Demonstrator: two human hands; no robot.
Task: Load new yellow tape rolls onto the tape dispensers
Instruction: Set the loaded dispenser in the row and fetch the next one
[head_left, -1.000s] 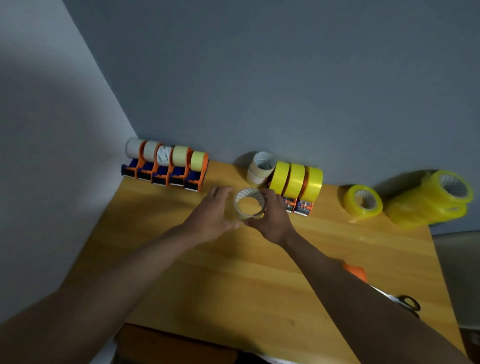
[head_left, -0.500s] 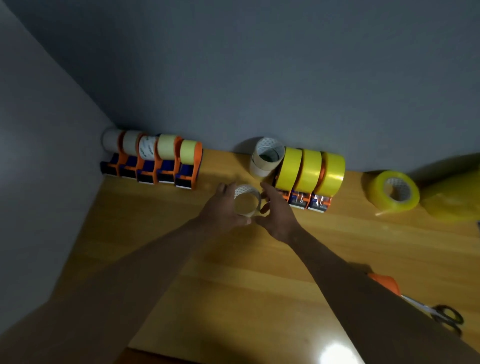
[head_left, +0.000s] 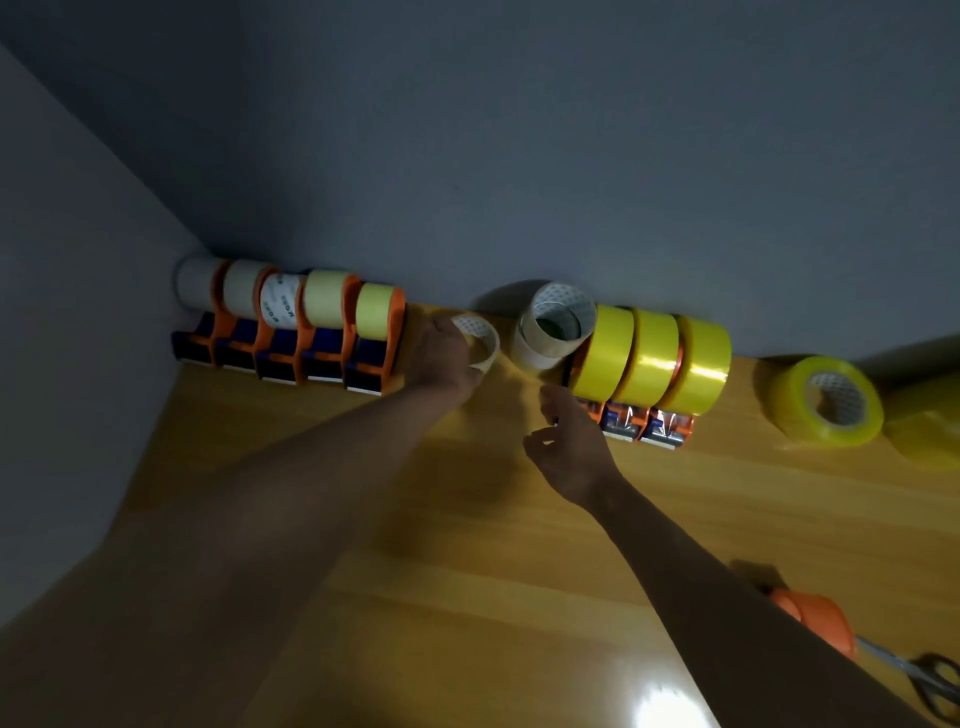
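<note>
My left hand (head_left: 441, 358) grips an empty cardboard tape core (head_left: 480, 343) just above the wooden table (head_left: 467, 571), near the back wall. To its right lie two stacked empty cores (head_left: 553, 330). My right hand (head_left: 569, 447) hovers in front of them with fingers loosely curled and holds nothing. Three orange dispensers with full yellow rolls (head_left: 652, 361) stand right of the cores. A row of several orange-and-blue dispensers with pale, nearly spent rolls (head_left: 291, 325) lines the back left corner. A loose yellow roll (head_left: 826, 400) lies at the right.
More yellow rolls (head_left: 930, 415) lie at the far right edge, partly cut off. An orange object (head_left: 815, 618) and scissors (head_left: 924, 675) lie at the front right. Grey walls close the back and left side.
My left hand has carried the empty core back and left toward the wall. My right hand has let go of it and dropped back. The camera has tilted and moved closer.
</note>
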